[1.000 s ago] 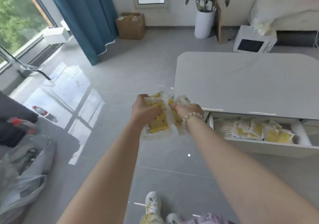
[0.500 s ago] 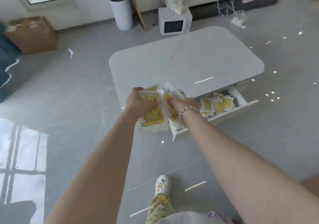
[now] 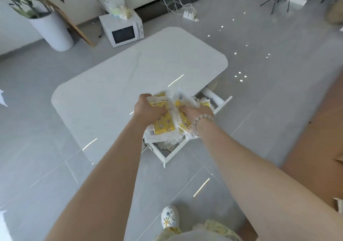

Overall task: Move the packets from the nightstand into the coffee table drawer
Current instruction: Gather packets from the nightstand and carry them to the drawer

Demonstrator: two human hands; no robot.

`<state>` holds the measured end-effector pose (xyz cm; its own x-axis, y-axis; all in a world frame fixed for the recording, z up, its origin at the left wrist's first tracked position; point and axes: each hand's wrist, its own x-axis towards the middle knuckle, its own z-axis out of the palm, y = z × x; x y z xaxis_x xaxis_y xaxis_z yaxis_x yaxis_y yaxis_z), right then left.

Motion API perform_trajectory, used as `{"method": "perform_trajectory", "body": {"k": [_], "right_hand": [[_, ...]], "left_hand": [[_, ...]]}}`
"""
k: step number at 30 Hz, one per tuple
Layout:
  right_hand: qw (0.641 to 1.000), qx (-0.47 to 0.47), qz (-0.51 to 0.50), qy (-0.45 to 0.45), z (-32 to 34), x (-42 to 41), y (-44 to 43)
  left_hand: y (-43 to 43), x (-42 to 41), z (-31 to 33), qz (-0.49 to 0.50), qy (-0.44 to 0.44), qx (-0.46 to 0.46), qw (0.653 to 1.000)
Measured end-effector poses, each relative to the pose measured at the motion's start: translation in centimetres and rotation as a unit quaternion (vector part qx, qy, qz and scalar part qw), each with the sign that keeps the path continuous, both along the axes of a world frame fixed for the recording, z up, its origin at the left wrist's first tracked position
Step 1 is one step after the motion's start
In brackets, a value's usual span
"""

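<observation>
Left hand and right hand, each grip curled tight round the packets, hold the bundle over the open drawer, which runs near-left to far-right under the tabletop; straight down should land them.

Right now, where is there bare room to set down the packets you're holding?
The tabletop left of the left hand is bare. The drawer seems freer at its near corner, below the held packets; its far end, beyond the right hand, is crowded with stored packets.
</observation>
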<state>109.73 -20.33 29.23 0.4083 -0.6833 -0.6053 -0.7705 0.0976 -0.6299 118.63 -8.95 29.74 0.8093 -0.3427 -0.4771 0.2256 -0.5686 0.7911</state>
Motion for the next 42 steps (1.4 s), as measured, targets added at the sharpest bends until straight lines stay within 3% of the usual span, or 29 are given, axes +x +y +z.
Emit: {"method": "perform_trajectory", "body": {"k": [6, 10, 24, 34, 42], "right_hand": [[0.999, -0.027, -0.032, 0.003, -1.4, -0.8, -6.4], [0.997, 0.013, -0.077, 0.01, -2.5, -0.9, -10.5], [0.996, 0.044, 0.022, 0.073, -8.8, 5.8, -30.3], [0.974, 0.118, 0.114, 0.159, -21.1, 8.1, -32.7], [0.96, 0.116, 0.179, 0.18, -35.1, 12.9, -33.7]], "left_hand": [[-7.4, -0.4, -0.3, -0.078, 0.004, -0.001, 0.997], [-11.8, -0.4, -1.6, -0.09, 0.003, 0.002, 0.996], [-29.7, 3.7, -8.6, 0.002, 0.056, 0.064, 0.996], [-31.1, 5.3, -21.5, 0.095, 0.155, 0.143, 0.973], [-31.5, 6.9, -35.7, 0.176, 0.198, 0.139, 0.954]]}}
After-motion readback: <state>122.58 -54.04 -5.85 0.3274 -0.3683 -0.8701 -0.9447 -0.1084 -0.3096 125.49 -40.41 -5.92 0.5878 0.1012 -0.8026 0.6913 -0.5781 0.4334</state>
